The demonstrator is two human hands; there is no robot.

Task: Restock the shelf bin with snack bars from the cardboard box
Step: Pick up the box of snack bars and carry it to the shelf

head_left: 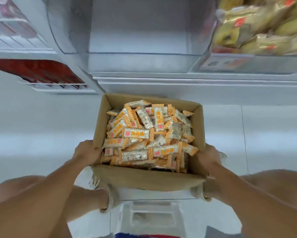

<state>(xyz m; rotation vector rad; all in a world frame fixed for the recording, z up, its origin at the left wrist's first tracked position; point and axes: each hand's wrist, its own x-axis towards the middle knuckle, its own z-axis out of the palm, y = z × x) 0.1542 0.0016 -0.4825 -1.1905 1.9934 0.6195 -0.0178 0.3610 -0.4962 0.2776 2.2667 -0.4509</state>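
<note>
- The left hand (87, 152) and right hand (208, 156) each grip a side wall of the cardboard box (144, 179), fingers curled round its edges.
- The empty clear bin (137, 54) lies straight ahead of both hands and higher, equally near each.
- The snack bars (149, 134) lie heaped between the hands, pointing every way.
- The orange-checked wrappers carry red characters, too small to read.

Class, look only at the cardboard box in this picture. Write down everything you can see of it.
The cardboard box is plain brown corrugated card, rectangular, open at the top, its flaps folded out of the way. It is filled nearly to the rim with loose snack bars in white and orange checked wrappers. It is held level below the clear shelf bin. The left hand grips its left wall and the right hand its right wall.
</note>
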